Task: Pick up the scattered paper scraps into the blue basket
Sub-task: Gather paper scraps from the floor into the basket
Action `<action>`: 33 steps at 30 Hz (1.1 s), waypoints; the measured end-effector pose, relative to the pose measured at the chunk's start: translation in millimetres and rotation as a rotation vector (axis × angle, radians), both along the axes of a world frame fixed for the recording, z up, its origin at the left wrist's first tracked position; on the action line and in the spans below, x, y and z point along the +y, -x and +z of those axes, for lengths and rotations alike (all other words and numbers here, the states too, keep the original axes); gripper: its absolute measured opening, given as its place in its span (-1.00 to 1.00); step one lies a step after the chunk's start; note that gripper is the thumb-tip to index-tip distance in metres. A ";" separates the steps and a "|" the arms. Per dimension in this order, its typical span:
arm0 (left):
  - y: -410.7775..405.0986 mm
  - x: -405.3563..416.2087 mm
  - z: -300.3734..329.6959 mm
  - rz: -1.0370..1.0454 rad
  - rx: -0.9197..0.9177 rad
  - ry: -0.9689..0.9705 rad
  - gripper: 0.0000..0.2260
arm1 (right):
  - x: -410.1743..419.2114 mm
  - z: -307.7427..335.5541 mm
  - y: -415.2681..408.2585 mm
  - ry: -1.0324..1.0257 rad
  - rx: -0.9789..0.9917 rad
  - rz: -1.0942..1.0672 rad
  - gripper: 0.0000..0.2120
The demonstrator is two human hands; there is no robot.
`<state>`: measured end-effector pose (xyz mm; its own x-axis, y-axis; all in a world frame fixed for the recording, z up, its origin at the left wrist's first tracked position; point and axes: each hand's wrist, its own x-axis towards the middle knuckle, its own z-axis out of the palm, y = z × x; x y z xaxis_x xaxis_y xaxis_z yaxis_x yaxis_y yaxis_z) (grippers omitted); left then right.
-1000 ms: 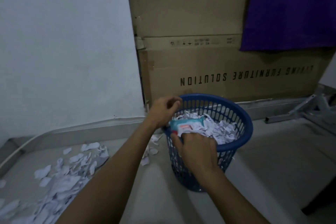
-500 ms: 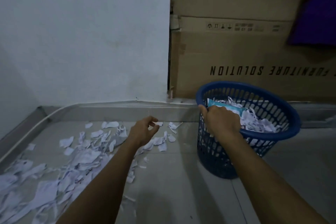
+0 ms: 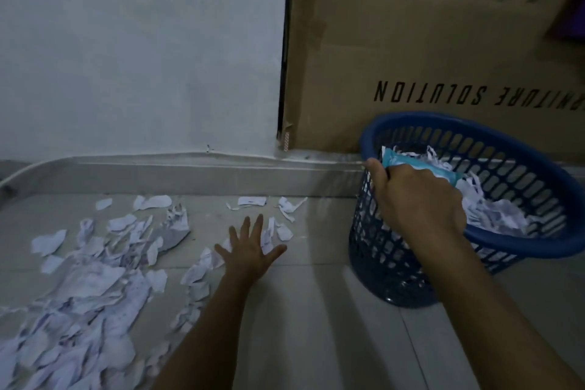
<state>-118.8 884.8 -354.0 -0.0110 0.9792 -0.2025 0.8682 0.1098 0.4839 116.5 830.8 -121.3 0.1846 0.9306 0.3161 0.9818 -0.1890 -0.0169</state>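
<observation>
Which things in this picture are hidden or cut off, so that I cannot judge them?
- Head view: right hand hides the blue basket rim it grips.
- Scattered paper scraps: cut by left edge; print too small.
- Teal packet: partly buried, label unreadable.
- Cardboard box lettering: cut by right edge.

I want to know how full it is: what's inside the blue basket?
The blue basket holds white paper scraps and a teal packet. The right hand grips its rim, covering part of the contents; anything deeper is hidden.
</observation>
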 end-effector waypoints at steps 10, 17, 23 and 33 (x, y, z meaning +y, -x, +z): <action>-31.0 30.9 -40.9 -0.095 0.157 -0.182 -0.09 | -5.5 -1.5 -0.6 -0.059 -0.090 0.026 -0.34; -37.8 42.7 -46.7 -0.035 0.244 -0.368 -0.50 | -5.2 -2.6 1.0 -0.055 -0.130 0.006 -0.29; -26.8 36.4 -43.4 -0.025 0.100 -0.393 -0.59 | -4.7 -3.6 -0.2 -0.094 -0.126 0.016 -0.33; 1.0 3.5 -23.4 0.139 -0.473 -0.207 -0.59 | -0.6 -2.7 -6.4 -0.025 -0.047 0.040 -0.33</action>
